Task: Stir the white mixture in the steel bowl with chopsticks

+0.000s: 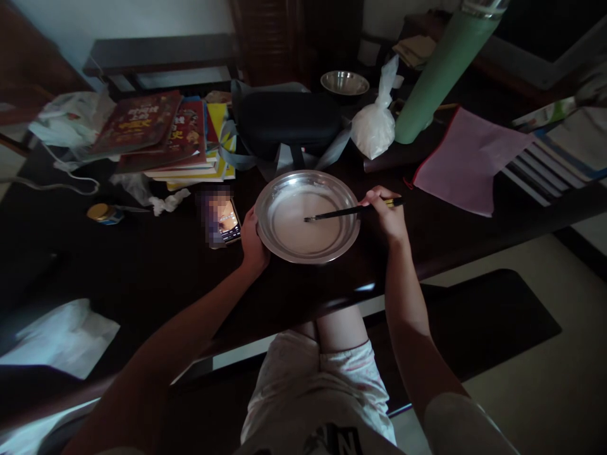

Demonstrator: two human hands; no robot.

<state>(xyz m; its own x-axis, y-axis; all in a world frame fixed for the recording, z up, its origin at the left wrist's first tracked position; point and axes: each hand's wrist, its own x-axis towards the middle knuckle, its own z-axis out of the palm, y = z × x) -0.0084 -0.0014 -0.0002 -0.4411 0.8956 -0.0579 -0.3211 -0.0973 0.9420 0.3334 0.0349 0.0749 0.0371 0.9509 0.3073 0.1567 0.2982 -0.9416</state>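
Closed around a pair of chopsticks (351, 212), the right grip (386, 218) hangs over the far right rim of a metal bowl (307, 216), with the sticks reaching leftward from it so that their tips sit near the middle of the pale, milky liquid (303, 227) inside. Opposite, the left grip (252, 243) is wrapped on the bowl's near left rim, fingers curled against the metal, pinning it to the dark surface (156, 265).

From where I stand, the stirring looks best done with the tips kept low in the liquid and away from the rim, since the bowl is wide and shallow and the liquid lies not far below the lip. Small circles driven from the wrist seem safer than long sweeps. The holding hand matters as much: a firm press on the rim should keep the bowl from sliding or tipping toward the table's edge, which runs close beneath both wrists.

Just left of the holding grip lies a phone (226, 221), almost touching the bowl, so any splash on that side would probably land on it. Beyond the stirring grip sit a tied white plastic bag (374, 126), a green bottle (441, 69) and a pink pouch (467, 158); a black case (287, 123) and a stack of books (165, 136) lie farther back, well apart from the bowl.
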